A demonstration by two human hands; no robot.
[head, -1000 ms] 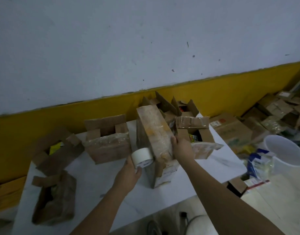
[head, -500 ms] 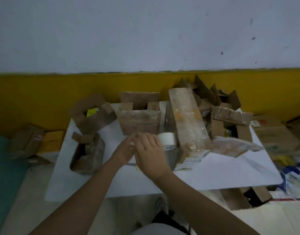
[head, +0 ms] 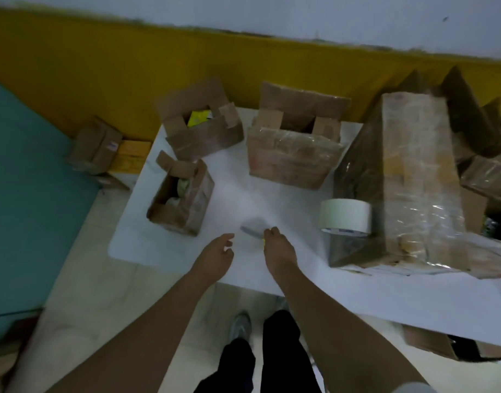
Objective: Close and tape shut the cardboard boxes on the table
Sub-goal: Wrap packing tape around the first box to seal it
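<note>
Left side of the table point(head: 243, 191): the small box point(head: 181, 194) stands at the left edge with its flaps up and contents showing. The rear box point(head: 199, 129) is likewise open. Neither is closed or taped.

The left hand point(head: 215, 256) hovers at the near edge, fingers loosely curled, holding nothing. The right hand point(head: 277, 248) has its fingertips at the yellow end of a small grey-bladed tool point(head: 252, 232). Blur hides whether it is pinched.

The middle box point(head: 294, 146) is film-wrapped, flaps upright, unsealed. The tape roll point(head: 344, 215) stands on the table, touching the tall wrapped box point(head: 408, 180), which looks closed.

Judgement: at least three boxes remain. Open room lies in the table's centre; the right side is crowded.
</note>
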